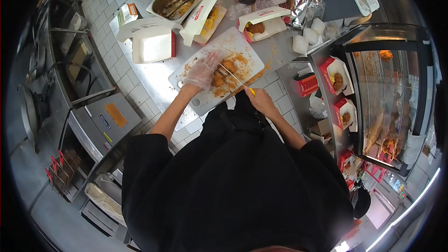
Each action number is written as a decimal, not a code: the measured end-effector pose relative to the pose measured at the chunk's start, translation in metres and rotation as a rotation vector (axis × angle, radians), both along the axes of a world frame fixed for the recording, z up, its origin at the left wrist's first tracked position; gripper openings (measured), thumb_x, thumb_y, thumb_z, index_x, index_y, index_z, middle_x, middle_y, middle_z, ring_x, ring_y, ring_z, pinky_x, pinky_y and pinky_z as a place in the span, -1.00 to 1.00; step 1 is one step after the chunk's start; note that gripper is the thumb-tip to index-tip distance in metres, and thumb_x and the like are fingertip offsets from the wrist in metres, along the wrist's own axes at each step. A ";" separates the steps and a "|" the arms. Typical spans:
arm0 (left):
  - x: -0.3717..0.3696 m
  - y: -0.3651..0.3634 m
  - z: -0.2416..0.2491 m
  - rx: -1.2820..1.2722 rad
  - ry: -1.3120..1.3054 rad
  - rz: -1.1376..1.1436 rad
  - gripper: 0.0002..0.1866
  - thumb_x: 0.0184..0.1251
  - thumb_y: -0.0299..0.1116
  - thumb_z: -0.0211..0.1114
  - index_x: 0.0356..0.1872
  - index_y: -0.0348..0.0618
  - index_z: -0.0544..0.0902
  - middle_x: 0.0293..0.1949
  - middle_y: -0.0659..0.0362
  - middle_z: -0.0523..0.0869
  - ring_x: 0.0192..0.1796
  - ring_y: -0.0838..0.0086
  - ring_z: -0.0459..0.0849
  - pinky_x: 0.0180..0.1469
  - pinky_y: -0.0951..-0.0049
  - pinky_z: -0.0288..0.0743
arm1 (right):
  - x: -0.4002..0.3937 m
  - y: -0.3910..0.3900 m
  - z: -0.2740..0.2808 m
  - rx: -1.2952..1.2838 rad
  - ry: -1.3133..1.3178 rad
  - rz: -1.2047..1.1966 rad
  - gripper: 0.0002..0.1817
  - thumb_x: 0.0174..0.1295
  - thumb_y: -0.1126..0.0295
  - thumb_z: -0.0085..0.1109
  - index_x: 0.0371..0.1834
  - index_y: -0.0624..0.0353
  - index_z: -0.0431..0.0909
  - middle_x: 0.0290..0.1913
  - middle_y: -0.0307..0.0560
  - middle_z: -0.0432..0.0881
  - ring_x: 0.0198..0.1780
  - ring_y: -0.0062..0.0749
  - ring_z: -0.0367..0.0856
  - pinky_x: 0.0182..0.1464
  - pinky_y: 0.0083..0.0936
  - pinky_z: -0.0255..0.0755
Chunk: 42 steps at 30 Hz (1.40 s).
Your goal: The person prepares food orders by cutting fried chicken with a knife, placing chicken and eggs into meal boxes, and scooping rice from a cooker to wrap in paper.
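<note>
A white cutting board (249,49) lies on the metal table, strewn with crumbs. Pieces of fried chicken (228,66) rest on its middle. My left hand (204,71), in a clear plastic glove, presses on the board against the chicken's left side, its fingers close together; what lies under them is hidden. My right hand (260,101) is bare and closed round the yellow handle of a knife (232,73), whose blade reaches up-left over the chicken to the gloved fingers.
Open boxes (153,49) stand along the table's far side, some holding chicken. Behind them is a metal pan (173,1) with tongs. White wrapped lumps (300,44) lie right of the board. A glass display cabinet (385,98) stands at the right, a fryer (105,121) at the left.
</note>
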State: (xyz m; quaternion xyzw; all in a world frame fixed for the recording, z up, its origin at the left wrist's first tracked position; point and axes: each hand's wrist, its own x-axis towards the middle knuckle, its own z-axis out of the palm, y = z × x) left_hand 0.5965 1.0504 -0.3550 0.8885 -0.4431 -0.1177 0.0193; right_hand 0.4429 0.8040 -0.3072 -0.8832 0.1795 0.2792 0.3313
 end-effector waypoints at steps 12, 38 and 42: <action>0.015 -0.011 0.017 -0.175 0.031 -0.060 -0.32 0.33 -0.51 0.01 0.52 -0.19 0.20 0.55 -0.03 0.23 0.57 0.20 0.23 0.54 0.28 0.19 | 0.004 -0.011 0.019 0.013 -0.030 -0.034 -0.18 0.45 -0.26 -0.15 -0.34 0.46 0.63 -0.41 0.46 0.61 -0.22 0.38 0.63 -0.12 0.04 0.47; -0.039 0.061 0.028 -0.001 0.002 0.118 -0.26 0.30 -0.49 -0.06 0.57 -0.21 0.10 0.61 -0.04 0.05 0.62 0.14 0.10 0.55 0.16 0.12 | -0.007 0.019 0.023 0.112 -0.024 0.123 -0.11 0.41 -0.38 -0.21 -0.43 0.40 0.62 -0.58 0.27 0.55 -0.43 0.17 0.62 -0.27 -0.01 0.49; -0.056 0.060 0.022 0.044 0.200 0.149 -0.24 0.27 -0.50 -0.06 0.57 -0.24 0.08 0.61 -0.10 0.03 0.63 0.14 0.07 0.55 0.17 0.12 | -0.011 0.020 0.014 0.051 0.066 0.152 -0.11 0.36 -0.38 -0.12 -0.43 0.41 0.67 -0.51 0.24 0.66 -0.28 0.12 0.75 -0.19 -0.02 0.59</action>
